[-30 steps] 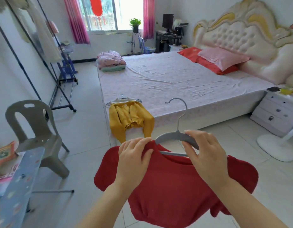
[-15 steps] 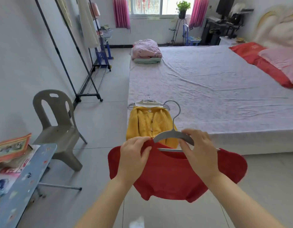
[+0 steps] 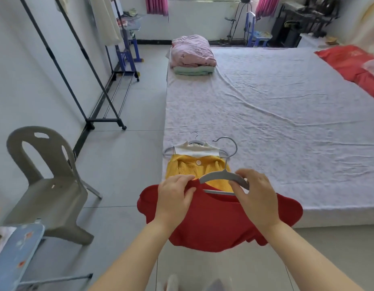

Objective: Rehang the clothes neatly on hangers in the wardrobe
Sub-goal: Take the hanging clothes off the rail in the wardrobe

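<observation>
Open tiled floor (image 3: 140, 114) running between clothes rack (image 3: 103, 119) at left and bed (image 3: 276, 114) at right, grey chair (image 3: 47, 185) and ironing board (image 3: 16, 255) crowding near left, yellow cardigan (image 3: 182, 166) lying at bed's near corner, folded bedding (image 3: 192, 53) on far corner.

The red knitted top (image 3: 213, 223) on its grey plastic hanger (image 3: 221, 177), carried by the left hand (image 3: 173, 198) and right hand (image 3: 255, 198), has come up to the near corner of the bed (image 3: 287, 122). It now overlaps the yellow cardigan (image 3: 182, 166) there, and the view has swung left.
</observation>
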Demonstrator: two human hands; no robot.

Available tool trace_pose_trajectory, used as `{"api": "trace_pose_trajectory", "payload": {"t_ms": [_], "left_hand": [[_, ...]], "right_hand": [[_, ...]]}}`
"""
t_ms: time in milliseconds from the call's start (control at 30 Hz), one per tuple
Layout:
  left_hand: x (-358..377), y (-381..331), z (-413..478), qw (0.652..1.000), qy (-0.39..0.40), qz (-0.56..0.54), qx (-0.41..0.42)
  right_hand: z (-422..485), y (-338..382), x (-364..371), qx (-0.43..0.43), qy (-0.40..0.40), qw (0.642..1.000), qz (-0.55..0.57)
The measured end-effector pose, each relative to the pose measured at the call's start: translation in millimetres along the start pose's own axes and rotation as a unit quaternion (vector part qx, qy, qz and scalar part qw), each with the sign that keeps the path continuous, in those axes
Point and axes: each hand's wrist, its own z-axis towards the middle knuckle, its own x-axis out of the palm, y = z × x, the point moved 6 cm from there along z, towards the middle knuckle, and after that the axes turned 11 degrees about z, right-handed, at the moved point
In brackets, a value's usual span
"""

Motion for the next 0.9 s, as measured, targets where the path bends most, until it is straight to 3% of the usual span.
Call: {"api": "trace_pose_trajectory", "payload": {"t_ms": [567, 733, 900], "left_hand": [[162, 93, 269, 0.987, 0.102, 0.054, -0.116], [215, 131, 306, 0.973, 0.151, 0.083, -0.155], [262, 153, 301, 0.949, 0.239, 0.109, -0.172]], "right_hand": [[262, -167, 178, 0.124, 0.155, 0.980, 0.031], [297, -219, 248, 0.159, 0.207, 0.965, 0.026], [293, -263, 306, 0.235, 0.313, 0.920, -0.020]]}}
